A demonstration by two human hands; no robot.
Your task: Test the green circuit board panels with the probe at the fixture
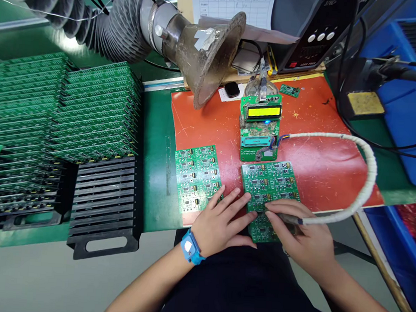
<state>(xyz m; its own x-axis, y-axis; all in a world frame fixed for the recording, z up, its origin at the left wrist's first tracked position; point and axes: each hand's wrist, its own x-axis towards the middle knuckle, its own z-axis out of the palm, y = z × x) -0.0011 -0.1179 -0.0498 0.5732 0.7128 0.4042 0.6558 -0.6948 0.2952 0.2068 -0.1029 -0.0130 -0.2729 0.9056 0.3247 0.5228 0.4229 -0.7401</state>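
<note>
My right hand pinches a probe at the end of a white-wrapped cable. Its tip meets or hovers just over a green circuit board panel; I cannot tell which. With fingers spread, my left hand rests along the left edge of that panel. Another circuit board panel lies flat to the left, close to my left fingertips. Behind the panels sits a programmer board with a lit yellow display and a teal socket, and the cable runs from it.
Racks of upright circuit boards stand at left beside a slotted black rack. A fume extraction funnel hangs over the red mat. At the back right are a soldering station, a yellow sponge and a blue bin.
</note>
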